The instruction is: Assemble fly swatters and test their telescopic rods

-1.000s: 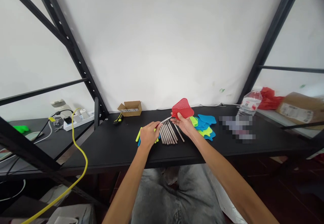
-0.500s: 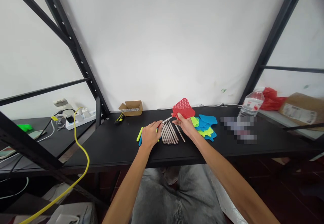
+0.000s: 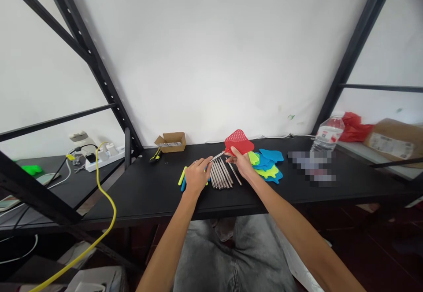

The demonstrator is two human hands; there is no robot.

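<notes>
— Hardly anything has moved since 0.5 s ago: the view has shifted slightly, and both hands keep to the same spot. What do they hold?

— The left hand [image 3: 196, 176] pinches a thin metal rod [image 3: 217, 155] near its end, while the right hand [image 3: 243, 165] has its fingers closed on the red perforated head [image 3: 238, 141], thumb on top.

— Where is that red piece, exactly?

— Raised above the tabletop [image 3: 145, 186], tilted, with its neck toward the rod. They meet there; I can't tell how deep the rod sits.

— And below?

— A row of metal rods [image 3: 220, 174] lies side by side between the 2 hands, with 1 separate rod [image 3: 235, 174] just to the right.

— Other colours?

— Overlapping blue and yellow-green heads [image 3: 269, 156] lie just right of the right hand. By the left one are a yellow-green handle [image 3: 182, 176] and a blue handle [image 3: 183, 185], partly hidden.

— Farther back?

— 1 open cardboard box [image 3: 172, 147] near the wall, a black-and-yellow tool [image 3: 155, 156] beside it, and a clear bottle [image 3: 327, 135] well to the right.
</notes>
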